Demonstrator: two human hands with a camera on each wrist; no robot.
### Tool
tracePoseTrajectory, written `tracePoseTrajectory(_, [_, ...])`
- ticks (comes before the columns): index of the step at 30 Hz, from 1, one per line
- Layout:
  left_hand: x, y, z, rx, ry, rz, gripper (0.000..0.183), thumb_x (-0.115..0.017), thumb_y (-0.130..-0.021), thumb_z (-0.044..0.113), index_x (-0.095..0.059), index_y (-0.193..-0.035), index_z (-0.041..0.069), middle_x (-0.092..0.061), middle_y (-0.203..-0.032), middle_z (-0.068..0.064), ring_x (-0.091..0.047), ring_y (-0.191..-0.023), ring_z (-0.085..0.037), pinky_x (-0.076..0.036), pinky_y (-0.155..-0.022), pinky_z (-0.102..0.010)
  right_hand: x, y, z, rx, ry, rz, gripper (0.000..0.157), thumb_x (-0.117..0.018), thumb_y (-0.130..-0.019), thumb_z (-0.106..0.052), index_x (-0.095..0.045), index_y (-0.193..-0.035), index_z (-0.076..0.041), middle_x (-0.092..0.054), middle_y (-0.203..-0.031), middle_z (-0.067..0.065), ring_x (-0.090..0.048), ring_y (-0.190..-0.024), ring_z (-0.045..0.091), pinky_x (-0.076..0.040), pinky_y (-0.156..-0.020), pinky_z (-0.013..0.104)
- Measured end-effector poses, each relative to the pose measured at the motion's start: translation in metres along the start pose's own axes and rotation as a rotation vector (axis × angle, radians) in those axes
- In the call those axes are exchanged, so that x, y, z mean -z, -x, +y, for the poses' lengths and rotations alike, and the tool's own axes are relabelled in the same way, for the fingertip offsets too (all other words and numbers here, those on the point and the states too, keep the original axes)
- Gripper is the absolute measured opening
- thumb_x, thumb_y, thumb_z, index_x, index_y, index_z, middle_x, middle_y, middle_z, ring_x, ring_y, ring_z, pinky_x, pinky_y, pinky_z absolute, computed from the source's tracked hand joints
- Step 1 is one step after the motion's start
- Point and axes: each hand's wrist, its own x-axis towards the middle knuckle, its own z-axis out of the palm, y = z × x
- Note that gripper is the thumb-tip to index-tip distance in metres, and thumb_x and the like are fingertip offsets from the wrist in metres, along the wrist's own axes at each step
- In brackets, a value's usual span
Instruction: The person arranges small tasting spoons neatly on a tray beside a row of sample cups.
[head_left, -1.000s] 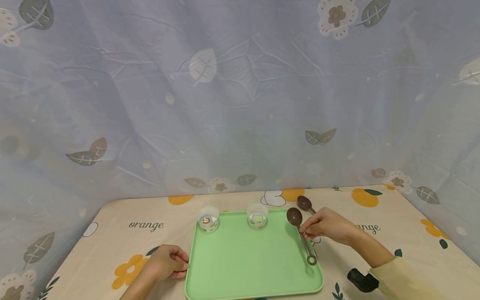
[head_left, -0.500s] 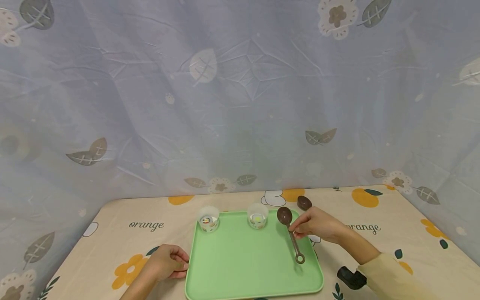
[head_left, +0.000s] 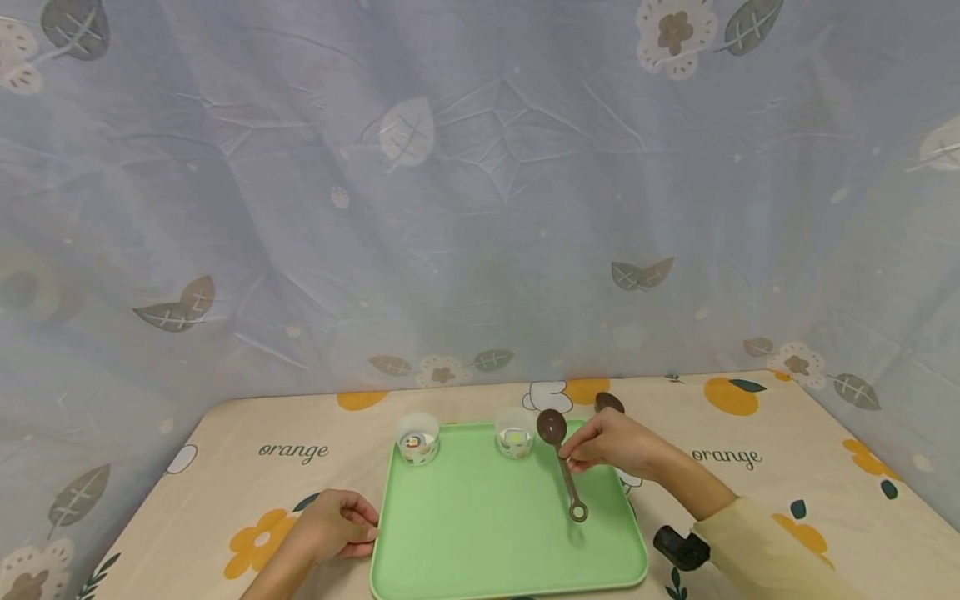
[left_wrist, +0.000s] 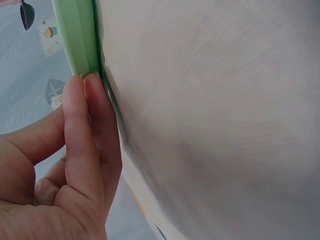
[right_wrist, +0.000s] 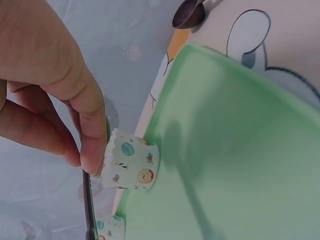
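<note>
My right hand (head_left: 617, 443) pinches the handle of a brown measuring spoon (head_left: 552, 427), held above the right part of the green tray (head_left: 480, 517). The spoon's bowl points away and its ring end hangs toward the front. My left hand (head_left: 336, 527) holds the tray's left edge; its fingertips (left_wrist: 77, 82) touch the side in the left wrist view. Two white printed paper baking cups stand on the tray's far side: one cup (head_left: 417, 447) in the left corner, another cup (head_left: 514, 442) just left of the spoon's bowl.
A second brown measuring spoon (head_left: 609, 402) lies on the cloth behind the tray's right corner, partly hidden by my right hand. A patterned tablecloth (head_left: 300, 475) spreads under the tray. Behind it hangs a grey-blue printed curtain (head_left: 480, 250).
My right hand has carried the spoon leftward over the tray, from its right edge to beside the right-hand baking cup. My left hand has stayed at the tray's edge.
</note>
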Motion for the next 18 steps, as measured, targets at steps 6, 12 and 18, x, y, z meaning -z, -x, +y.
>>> tracePoseTrajectory(6, [0.000,0.000,0.000,-0.007,0.004,0.008,0.011,-0.064,-0.075,-0.015,-0.058,-0.079,-0.007,-0.051,-0.066,-0.011,-0.056,-0.055,-0.016,-0.054,-0.054,-0.027,-0.003,-0.006,-0.004,0.021,-0.015,-0.019,0.017,-0.051,-0.086,0.010,-0.062,-0.096,0.018,-0.064,-0.092,0.020,-0.064,-0.075,0.024,-0.054,-0.074,0.036])
tracePoseTrajectory(12, [0.000,-0.001,-0.001,-0.004,-0.001,-0.002,0.010,-0.063,-0.076,-0.014,-0.058,-0.080,-0.007,-0.051,-0.067,-0.011,-0.056,-0.055,-0.016,-0.054,-0.055,-0.027,-0.007,-0.010,-0.008,0.010,-0.024,-0.020,0.016,-0.051,-0.086,0.010,-0.062,-0.095,0.018,-0.064,-0.091,0.018,-0.063,-0.074,0.022,-0.054,-0.075,0.036])
tracePoseTrajectory(18, [0.000,-0.001,-0.001,-0.004,-0.002,0.011,0.010,-0.063,-0.076,-0.015,-0.057,-0.079,-0.008,-0.052,-0.066,-0.012,-0.056,-0.055,-0.016,-0.054,-0.054,-0.027,-0.010,-0.015,-0.010,0.006,-0.039,-0.028,0.017,-0.051,-0.086,0.010,-0.062,-0.096,0.017,-0.064,-0.092,0.017,-0.063,-0.075,0.022,-0.053,-0.076,0.036])
